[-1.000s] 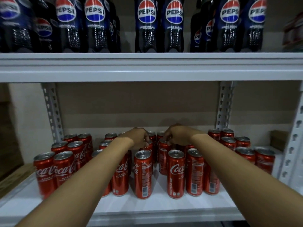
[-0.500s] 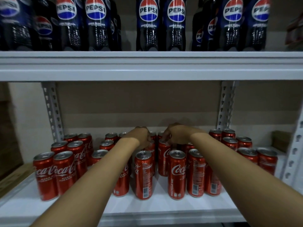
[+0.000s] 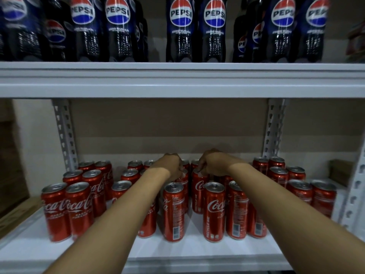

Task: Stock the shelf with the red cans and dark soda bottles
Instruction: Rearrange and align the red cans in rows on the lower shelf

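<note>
Hands reached deep over the lower shelf: left hand and right hand each curled fingers around a red can's top mid-cluster; dark soda bottles stood on the shelf above.

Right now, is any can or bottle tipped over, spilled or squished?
Nothing stands out. The red cans on the lower shelf all stand upright, though some labels face backwards. The dark soda bottles stand upright on the upper shelf. No spill shows. The left hand and right hand reach over the middle cans.
</note>
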